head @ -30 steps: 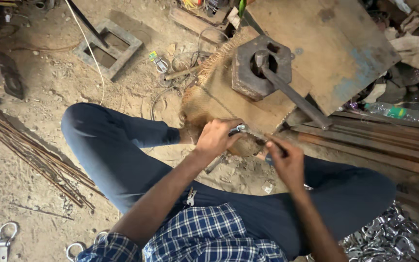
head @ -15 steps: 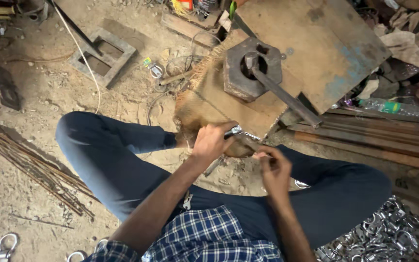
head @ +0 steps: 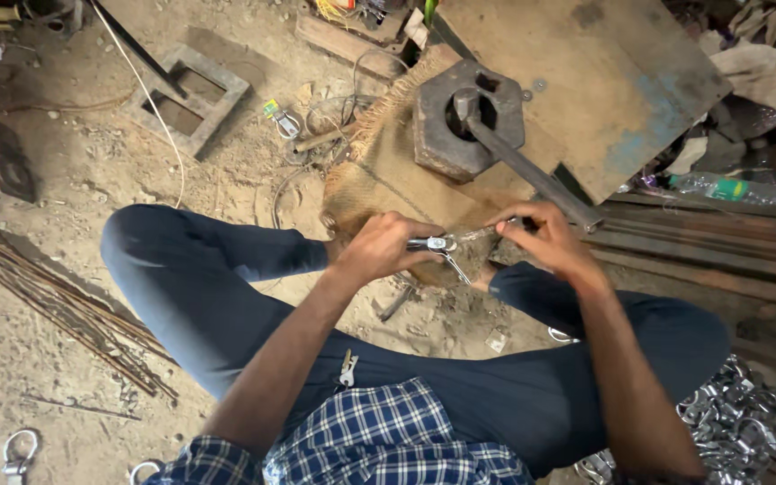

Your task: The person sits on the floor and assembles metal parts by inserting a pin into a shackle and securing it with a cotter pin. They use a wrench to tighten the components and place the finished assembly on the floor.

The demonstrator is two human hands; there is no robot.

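Seated cross-legged. Left hand (head: 377, 247) fingers clamped on small metal clip (head: 442, 245), held above the shins; its long axis lies left-right, pointing toward right hand (head: 545, 238), whose fingertips pinch its far end. Beyond: burlap sack (head: 388, 175), heavy iron block (head: 464, 117).

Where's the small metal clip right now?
In the head view, the small metal clip is at centre, pinched between the left hand and the right hand, just below the heavy iron block on the burlap.
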